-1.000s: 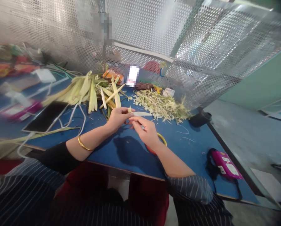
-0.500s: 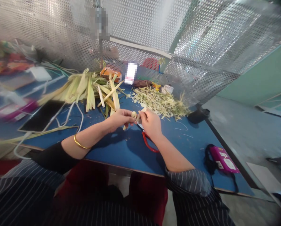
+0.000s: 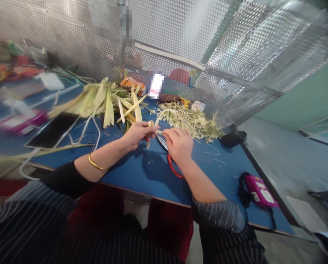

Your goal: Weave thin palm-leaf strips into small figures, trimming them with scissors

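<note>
My left hand (image 3: 136,135) pinches a small folded piece of pale corn husk (image 3: 150,124) between thumb and fingers, with a short end sticking out below. From there a narrow husk strip (image 3: 158,116) arches up and over towards the husk scraps. Close beside it, my right hand (image 3: 180,145) has its fingers pressed together on a pale strip stretched between the two hands. A pair of scissors (image 3: 172,168) with red handles lies on the blue table under my right hand, its blades partly covered.
Long corn husks (image 3: 96,101) lie at the back left, and a heap of shredded husk (image 3: 191,119) at the back right. A dark phone (image 3: 54,130) with white cables is on the left. A black cylinder (image 3: 233,136) and a purple pack (image 3: 262,192) sit near the right edge.
My hands have drawn slightly apart, with a strip now showing taut between them. Another strip now arches above the folded piece. The whole view has shifted a little.
</note>
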The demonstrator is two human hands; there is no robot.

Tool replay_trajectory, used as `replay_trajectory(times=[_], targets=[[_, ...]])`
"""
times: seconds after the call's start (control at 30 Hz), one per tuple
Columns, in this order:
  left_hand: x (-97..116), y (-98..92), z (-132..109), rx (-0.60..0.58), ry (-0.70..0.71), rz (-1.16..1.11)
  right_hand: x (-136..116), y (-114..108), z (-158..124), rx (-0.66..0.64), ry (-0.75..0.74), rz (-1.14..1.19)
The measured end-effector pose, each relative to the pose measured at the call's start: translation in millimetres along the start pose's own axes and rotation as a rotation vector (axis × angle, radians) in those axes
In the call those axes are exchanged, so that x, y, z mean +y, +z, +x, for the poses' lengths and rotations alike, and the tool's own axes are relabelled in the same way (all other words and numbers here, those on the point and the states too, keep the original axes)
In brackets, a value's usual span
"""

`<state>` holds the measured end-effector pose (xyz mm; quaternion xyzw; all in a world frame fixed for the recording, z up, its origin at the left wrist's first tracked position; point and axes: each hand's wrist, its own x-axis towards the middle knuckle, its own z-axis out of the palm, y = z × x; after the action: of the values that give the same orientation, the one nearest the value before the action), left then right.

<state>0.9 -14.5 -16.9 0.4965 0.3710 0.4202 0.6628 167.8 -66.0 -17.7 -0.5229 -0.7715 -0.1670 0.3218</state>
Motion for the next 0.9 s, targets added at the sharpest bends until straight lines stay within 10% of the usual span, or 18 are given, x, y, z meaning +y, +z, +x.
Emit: replay_trajectory(times=[0.17,0.33,0.5,0.67,0.9], targets=[[-2,-0.9,2,0.058,0.031,0.035,-11,4,-5,-0.094,0.060,0.162],[-5,-2.1,3,0.091,0.048,0.040,-14,23,-5,-0.340,0.739,1.054],[-3,1.5,0,0.045,-0.015,0.032,-2,35,-2,0.016,1.083,1.507],[-5,3.2,0,0.046,-0.068,0.014,-10,22,0,0.317,0.835,1.274],[-8,2.9,-1,-0.023,0.091,0.163,-18,-1,0,0.083,0.395,0.732]])
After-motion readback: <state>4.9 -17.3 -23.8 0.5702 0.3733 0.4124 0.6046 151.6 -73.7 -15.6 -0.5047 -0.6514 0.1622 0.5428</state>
